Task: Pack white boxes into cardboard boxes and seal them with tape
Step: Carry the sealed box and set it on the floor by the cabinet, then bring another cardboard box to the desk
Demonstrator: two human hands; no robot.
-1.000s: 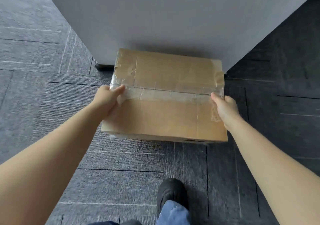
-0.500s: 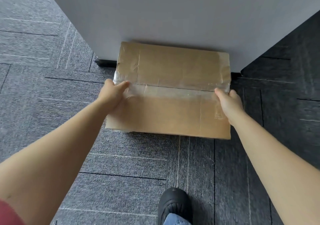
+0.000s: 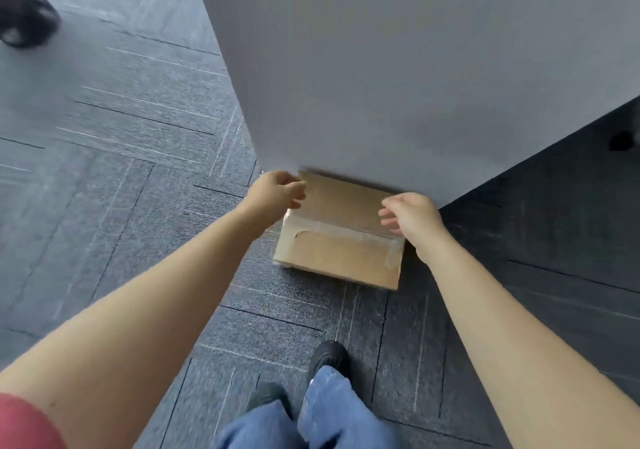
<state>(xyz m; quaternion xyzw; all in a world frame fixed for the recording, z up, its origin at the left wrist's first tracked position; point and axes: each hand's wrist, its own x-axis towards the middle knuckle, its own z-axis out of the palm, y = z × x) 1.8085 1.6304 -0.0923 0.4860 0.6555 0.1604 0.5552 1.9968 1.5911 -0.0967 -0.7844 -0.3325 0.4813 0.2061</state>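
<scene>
Counts: one flat brown cardboard box (image 3: pixel 337 237), two bare hands, one grey table panel (image 3: pixel 398 68), two dark shoes (image 3: pixel 327 357) under blue jeans (image 3: pixel 332 410), and one blurred black object (image 3: pixel 24 16) at the top left, too smeared to identify.

The box sits flat on the dark grey carpet tile floor (image 3: pixel 121 158). Its far edge is tucked under or against the bottom of the grey panel; can't tell if they touch. One strip of clear glossy tape (image 3: pixel 346 230) runs across the top seam, and more tape wraps the box's right end.

The left hand (image 3: pixel 277 192) is at the box's far left corner, fingers loosely curled, fingertips at or just over the box edge. It is not wrapped around anything; actual contact is unclear.

The right hand (image 3: pixel 412 216) is above the box's far right part, fingers relaxed and slightly spread, pointing left over the top face. It holds nothing and looks clear of the cardboard.

The box lies between and below the two hands, with its near half well clear of both. Neither hand has a grip on it.

A red sleeve (image 3: pixel 24 424) shows at the bottom left on the left arm.
</scene>
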